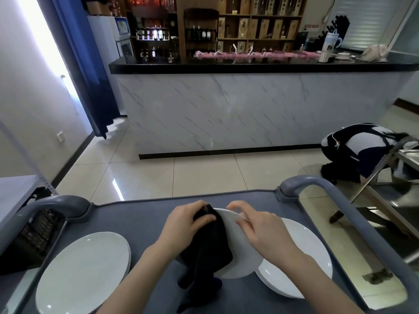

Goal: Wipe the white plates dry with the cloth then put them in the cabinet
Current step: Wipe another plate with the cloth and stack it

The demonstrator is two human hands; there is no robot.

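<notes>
A grey cart (pixel 140 220) fills the near view, with a curved handle at each far corner. On its left side lies a stack of white plates (pixel 84 268); on its right side lies a second stack (pixel 301 252). Beyond the cart's far edge stands a marble-fronted counter (pixel 226 109) with a black top, and behind it are shelves of bottles and boxes. Off the cart's far right corner a person (pixel 358 150) crouches on the tiled floor, beside a steel table (pixel 396 200) that runs along the cart's right side. A blue curtain (pixel 86 64) hangs far off to the cart's left.

The plate being wiped (pixel 240 252) is over the middle of the cart, its right part overlapping the right stack. It is tilted, its face turned up toward the person; being round, it has no long axis. Whether its near rim touches the cart cannot be told.

The left hand (pixel 188 219) grips a bunched black cloth (pixel 208 245) at the plate's far rim, fingers and thumb curled round it. The cloth covers the plate's left part, running lengthwise from the far rim toward the cart's near edge, its end hanging past the near rim. The right hand (pixel 256 225) holds the plate, its bent fingers hooked over the far right rim.
</notes>
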